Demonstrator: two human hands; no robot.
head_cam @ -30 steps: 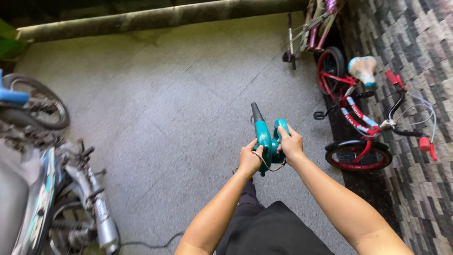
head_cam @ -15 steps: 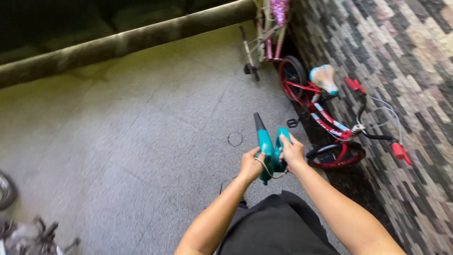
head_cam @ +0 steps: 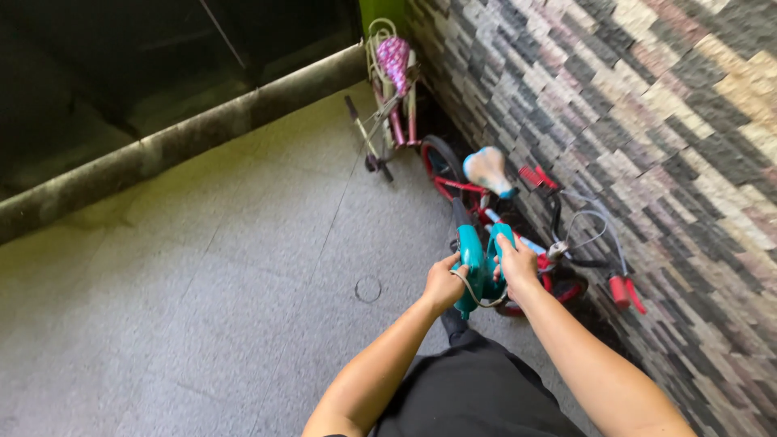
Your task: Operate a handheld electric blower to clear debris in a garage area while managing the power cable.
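Here, in the head view, you hold a teal plastic handheld blower with a dark nozzle (head_cam: 477, 260) out in front of you, over the grey speckled concrete floor (head_cam: 202, 307). Your left hand (head_cam: 443, 283) grips the left side of its body, fingers (head_cam: 450, 262) curled shut around it, and a thin pale cord loops near that wrist. Your right hand (head_cam: 515, 265) is wrapped closed over the teal handle on the right, thumb lying along the top. The nozzle points away from you, toward the far right of the scene.

Just beyond the blower, a small red child's bicycle with a pale saddle and red handlebar grips (head_cam: 518, 218) leans along the grey and tan stone-clad wall (head_cam: 647, 137) on the right. Farther off, a pink and white child's bicycle with a patterned pink saddle (head_cam: 392, 89) stands by the same wall. A weathered low concrete kerb (head_cam: 178, 146) runs across the far left. A small round mark (head_cam: 368, 289) lies on the floor left of your hands.
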